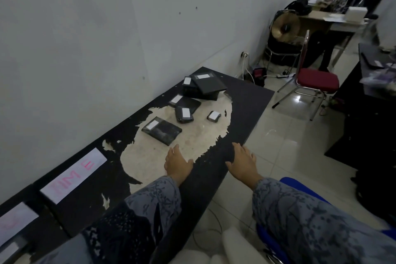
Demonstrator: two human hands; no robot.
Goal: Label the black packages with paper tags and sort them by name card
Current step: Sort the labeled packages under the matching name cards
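1. Packages: black, each bearing a white tag. A flat one [161,130] lies nearest the hands; beyond it a small one [184,114], a smaller one [213,116] to its right, and a wide one [184,103]; at the far end a stack [203,85] by the wall.
2. Name cards: a white card with pink letters [74,174] lies on the worktop's near left; a second, blurred card [15,222] lies nearer still.
3. Left hand [177,162]: flat on the worktop, fingers extended, holding nothing, just short of the nearest package.
4. Right hand [243,161]: fingers extended, resting at the worktop's right edge, holding nothing.
5. Worktop [246,103]: black, its coating worn away to a pale patch under the packages; it runs along a white wall.
6. Surroundings: a red chair [315,83] on the tiled floor; a desk [325,21] beyond.
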